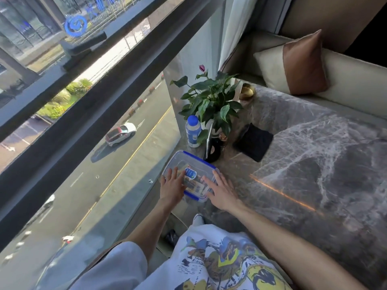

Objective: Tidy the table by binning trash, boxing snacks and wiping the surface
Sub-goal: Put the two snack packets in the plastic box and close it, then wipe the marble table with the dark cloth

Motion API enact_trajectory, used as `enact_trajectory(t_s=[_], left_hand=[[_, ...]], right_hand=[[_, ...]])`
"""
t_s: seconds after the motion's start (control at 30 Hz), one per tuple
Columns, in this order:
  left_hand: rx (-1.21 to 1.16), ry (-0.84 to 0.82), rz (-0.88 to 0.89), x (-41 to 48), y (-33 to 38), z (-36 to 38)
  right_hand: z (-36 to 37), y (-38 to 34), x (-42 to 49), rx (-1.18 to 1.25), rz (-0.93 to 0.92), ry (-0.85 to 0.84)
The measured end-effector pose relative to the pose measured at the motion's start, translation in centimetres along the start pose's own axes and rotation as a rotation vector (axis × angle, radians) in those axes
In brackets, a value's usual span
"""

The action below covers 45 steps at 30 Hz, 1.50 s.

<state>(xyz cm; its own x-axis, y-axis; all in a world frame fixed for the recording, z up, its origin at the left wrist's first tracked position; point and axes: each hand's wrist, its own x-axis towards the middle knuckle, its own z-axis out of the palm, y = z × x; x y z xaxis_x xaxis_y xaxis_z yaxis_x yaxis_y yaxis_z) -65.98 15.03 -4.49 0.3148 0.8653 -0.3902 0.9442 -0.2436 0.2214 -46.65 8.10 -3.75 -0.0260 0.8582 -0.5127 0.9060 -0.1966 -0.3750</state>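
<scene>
I press my left hand [172, 186] and right hand [222, 193], fingers spread flat, on the clear blue-clipped plastic snack box [189, 174]; light, rigid, slippery, so best gripped at its edges.

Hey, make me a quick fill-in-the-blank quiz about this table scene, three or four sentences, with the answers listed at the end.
1. Both hands, the left hand and the right hand, rest on the clear ____ with blue clips.
2. The bottle beside the potted plant has a ____ cap.
3. The folded cloth on the marble table is ____ in colour.
4. The cushion lies on the ____.

Answers: box; blue; black; sofa
</scene>
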Motion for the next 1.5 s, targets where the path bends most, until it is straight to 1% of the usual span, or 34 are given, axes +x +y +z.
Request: enact_trajectory(t_s=[0.1,0.2,0.27,0.37,0.5,0.6,0.73,0.9,1.0,1.1,1.17,1.27,1.33,1.43,1.5], left_hand=[[-0.016,0.124,-0.011,-1.2,3.1,-0.6],[0.02,0.164,0.024,-3.4,7.6,0.4],[0.045,0.142,0.094,-4.9,11.1,2.0],[0.027,0.096,0.159,-6.8,16.4,4.2],[-0.022,0.034,0.152,-7.6,22.1,5.4],[-0.111,-0.046,0.106,-6.7,24.2,5.3],[-0.249,-0.046,0.011,-2.2,24.9,2.9],[-0.326,-0.06,-0.017,7.2,25.4,-1.7],[-0.386,-0.088,-0.029,13.5,25.8,-2.4],[-0.434,-0.138,-0.048,18.9,25.9,-1.0],[-0.413,-0.16,-0.069,21.1,26.1,0.5],[-0.35,-0.153,-0.168,22.4,26.7,1.8],[-0.304,-0.151,-0.229,23.2,27.0,2.2],[-0.33,-0.183,-0.308,24.6,27.1,2.6],[-0.354,-0.223,-0.277,24.9,27.3,2.7]], right_hand=[[-0.9,2.5,-2.3,0.174,-0.024,0.123],[-1.8,7.0,-6.2,0.28,0.011,0.202],[-2.1,10.9,-9.1,0.317,0.05,0.232],[-1.8,16.4,-12.7,0.282,0.111,0.258],[-1.4,21.9,-15.4,0.266,0.162,0.253],[-1.6,24.2,-15.5,0.256,0.206,0.226],[-3.7,24.9,-12.8,0.282,0.224,0.228],[-8.4,24.1,-6.3,0.303,0.218,0.282],[-10.9,23.1,-1.2,0.275,0.235,0.293],[-11.8,22.2,5.1,0.193,0.251,0.214],[-11.7,21.6,8.6,0.15,0.259,0.11],[-10.4,20.6,11.4,0.13,0.264,-0.074],[-9.6,20.0,12.0,0.158,0.239,-0.146],[-9.2,20.1,11.7,0.305,0.188,-0.135],[-9.3,20.7,11.1,0.431,0.209,-0.068]])
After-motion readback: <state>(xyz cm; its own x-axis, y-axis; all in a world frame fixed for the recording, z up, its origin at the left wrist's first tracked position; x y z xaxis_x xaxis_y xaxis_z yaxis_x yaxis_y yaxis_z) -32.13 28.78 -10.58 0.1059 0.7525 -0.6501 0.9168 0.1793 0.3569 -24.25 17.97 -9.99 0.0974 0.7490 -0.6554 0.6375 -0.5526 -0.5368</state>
